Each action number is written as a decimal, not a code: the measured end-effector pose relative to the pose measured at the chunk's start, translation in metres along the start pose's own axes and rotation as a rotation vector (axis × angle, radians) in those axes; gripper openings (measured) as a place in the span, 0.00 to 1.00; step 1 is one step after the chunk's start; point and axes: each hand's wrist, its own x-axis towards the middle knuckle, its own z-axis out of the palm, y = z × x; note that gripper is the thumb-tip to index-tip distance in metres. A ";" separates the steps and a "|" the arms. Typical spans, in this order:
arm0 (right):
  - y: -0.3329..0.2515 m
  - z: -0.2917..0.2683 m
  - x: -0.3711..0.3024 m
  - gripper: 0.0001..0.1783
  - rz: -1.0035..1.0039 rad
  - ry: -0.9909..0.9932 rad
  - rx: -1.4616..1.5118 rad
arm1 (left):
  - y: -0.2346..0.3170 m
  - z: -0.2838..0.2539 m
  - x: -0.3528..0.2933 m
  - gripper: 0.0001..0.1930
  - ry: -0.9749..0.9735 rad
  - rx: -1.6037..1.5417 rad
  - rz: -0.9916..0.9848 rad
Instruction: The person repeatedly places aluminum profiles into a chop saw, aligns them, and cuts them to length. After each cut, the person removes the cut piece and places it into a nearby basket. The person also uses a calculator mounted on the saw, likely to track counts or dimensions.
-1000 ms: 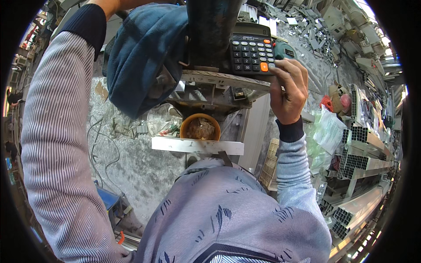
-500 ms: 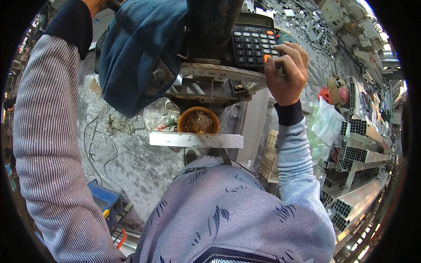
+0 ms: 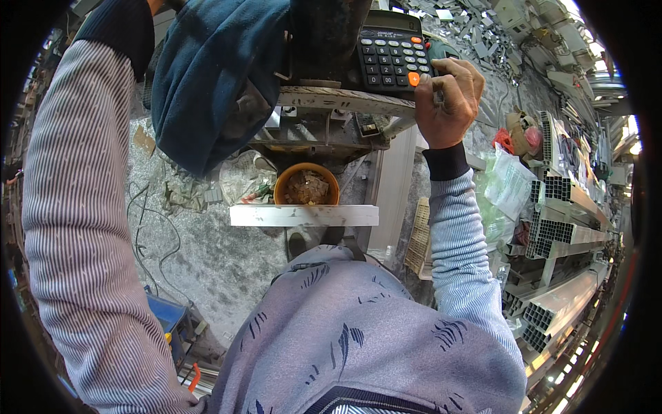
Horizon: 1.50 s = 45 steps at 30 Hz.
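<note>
A black calculator (image 3: 389, 63) with grey and orange keys lies on a worn board (image 3: 345, 99), against a dark upright metal post (image 3: 326, 41). My right hand (image 3: 452, 103) is at its lower right corner. The thumb points up beside the large orange key, and the other fingers curl by the right edge; whatever is under them is hidden. My left arm reaches to the upper left, where only a sliver of my left hand (image 3: 156, 5) shows and its fingers are out of sight. Between the arm and the post hangs a dark blue cloth (image 3: 207, 90).
Below the board, an orange bucket (image 3: 277, 188) of scraps stands behind a white bar (image 3: 303, 216) in front of my body. Stacked metal tubes (image 3: 558, 234) and plastic sheeting (image 3: 507, 186) lie at right. A cable (image 3: 172, 241) and blue box (image 3: 165, 310) are at left.
The whole view has shifted slightly, so the calculator, bucket and bar appear a little higher and farther left. My right fingers have drawn back from over the calculator's keys toward its right edge.
</note>
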 end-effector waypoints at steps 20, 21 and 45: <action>-0.004 -0.001 0.002 0.04 -0.005 -0.064 0.009 | -0.011 0.025 -0.003 0.12 0.331 0.094 0.139; -0.003 -0.001 0.003 0.03 -0.007 -0.073 -0.013 | -0.011 0.025 -0.003 0.12 0.345 0.101 0.147; -0.013 0.008 0.018 0.08 -0.048 -0.185 -0.045 | -0.010 0.029 -0.006 0.14 0.441 0.102 0.157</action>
